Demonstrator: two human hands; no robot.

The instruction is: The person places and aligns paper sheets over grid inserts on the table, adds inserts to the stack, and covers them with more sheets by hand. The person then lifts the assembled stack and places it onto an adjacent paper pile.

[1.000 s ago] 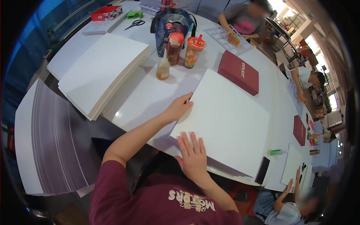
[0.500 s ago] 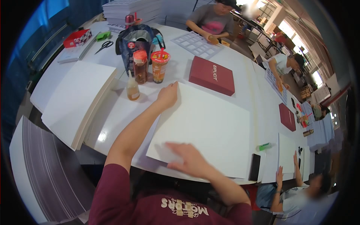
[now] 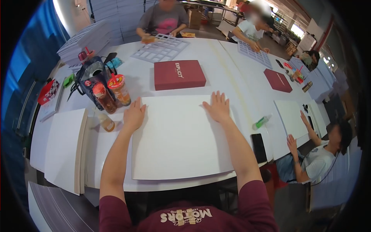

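A large white board (image 3: 181, 143) lies flat in front of me near the table's front edge; I cannot tell whether it is one sheet or several. My left hand (image 3: 134, 115) rests at its far left corner, fingers stretched forward along the edge. On the far right part of the board lies my right hand (image 3: 218, 108), palm down with the fingers spread. Just beyond the board is a dark red box (image 3: 179, 75) marked "EXPLICIT". A small squeeze bottle (image 3: 106, 123) of yellowish liquid stands to the left of my left hand.
At left are a stack of white boards (image 3: 63, 149), a drink cup (image 3: 120, 91), a red-capped bottle (image 3: 104, 99) and a dark bag (image 3: 89, 73). A phone (image 3: 258, 148) and a green-labelled tube (image 3: 262, 121) lie at right. Co-workers handle grey grids (image 3: 164, 47) across the table.
My right hand has moved from the board's near left part to its far right corner. My left hand stays by the far left corner. The view has turned, and the board looks straighter.
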